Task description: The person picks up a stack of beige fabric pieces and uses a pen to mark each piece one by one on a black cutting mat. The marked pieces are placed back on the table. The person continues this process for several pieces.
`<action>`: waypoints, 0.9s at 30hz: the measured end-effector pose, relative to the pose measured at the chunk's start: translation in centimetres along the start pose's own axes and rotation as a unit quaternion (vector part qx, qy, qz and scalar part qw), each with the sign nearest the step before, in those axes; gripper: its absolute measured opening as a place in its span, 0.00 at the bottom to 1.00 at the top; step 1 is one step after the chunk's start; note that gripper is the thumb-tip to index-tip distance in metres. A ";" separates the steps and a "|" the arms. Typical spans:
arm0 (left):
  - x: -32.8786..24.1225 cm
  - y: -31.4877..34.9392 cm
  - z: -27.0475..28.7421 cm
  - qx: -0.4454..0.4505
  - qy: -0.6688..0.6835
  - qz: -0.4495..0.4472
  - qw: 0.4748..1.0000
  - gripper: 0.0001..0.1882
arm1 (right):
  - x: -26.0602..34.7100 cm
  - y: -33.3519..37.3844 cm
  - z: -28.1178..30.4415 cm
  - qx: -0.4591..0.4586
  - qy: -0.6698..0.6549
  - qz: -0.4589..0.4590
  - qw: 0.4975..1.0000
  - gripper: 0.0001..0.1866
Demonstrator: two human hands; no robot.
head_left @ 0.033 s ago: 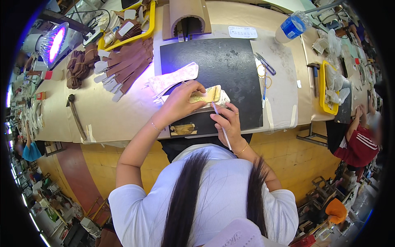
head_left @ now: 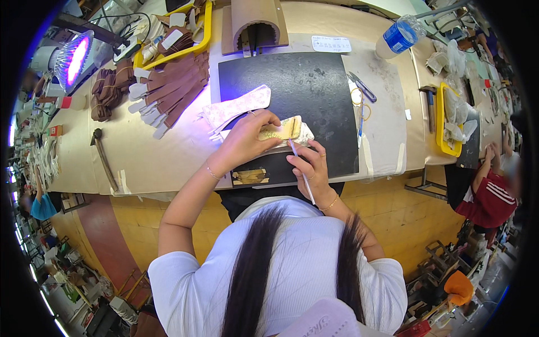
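A yellowish flat template (head_left: 288,130) with a slot near its right end lies on a small stack of white patterned pieces (head_left: 306,135). My left hand (head_left: 254,133) grips the template, thumb on its near edge and curled fingers at the far edge, hiding its left part. In my right hand (head_left: 314,168) is a slim silver pen (head_left: 304,174), its tip touching the template near the slot. Beyond my left hand lies another fanned stack of pale patterned pieces (head_left: 240,105). Both stacks rest on a black mat (head_left: 314,84).
Brown strips (head_left: 179,90) fan out at the left beside a yellow tray (head_left: 209,28) and a lit lamp (head_left: 76,59). A hammer (head_left: 104,160) lies nearer. To the right are scissors (head_left: 362,87), a water bottle (head_left: 400,36) and another yellow tray (head_left: 441,129). Co-workers sit at both sides.
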State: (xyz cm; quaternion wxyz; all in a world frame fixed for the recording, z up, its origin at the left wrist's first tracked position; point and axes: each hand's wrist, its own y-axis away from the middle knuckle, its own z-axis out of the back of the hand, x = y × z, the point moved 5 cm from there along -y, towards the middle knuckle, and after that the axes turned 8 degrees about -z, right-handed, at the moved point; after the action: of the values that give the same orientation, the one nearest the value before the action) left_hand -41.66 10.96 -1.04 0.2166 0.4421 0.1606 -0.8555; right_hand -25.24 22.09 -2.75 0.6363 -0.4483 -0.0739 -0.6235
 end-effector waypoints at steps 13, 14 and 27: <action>2.4 0.0 1.6 -0.015 0.147 0.114 0.982 0.20 | -0.2 -0.4 0.5 -0.023 -0.003 -0.012 1.000 0.26; 1.3 -0.2 1.5 0.001 0.105 0.088 0.991 0.20 | -0.1 -0.6 0.8 -0.034 -0.008 -0.008 0.999 0.26; -0.3 -0.7 0.2 0.053 0.024 0.024 0.998 0.22 | -0.8 0.0 0.0 -0.006 0.018 -0.003 1.000 0.26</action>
State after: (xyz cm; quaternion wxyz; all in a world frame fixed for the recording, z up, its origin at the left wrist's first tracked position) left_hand -41.95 11.55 -0.62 0.2097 0.4772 0.1095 -0.8463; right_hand -25.39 22.66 -3.22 0.6331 -0.4409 -0.0603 -0.6334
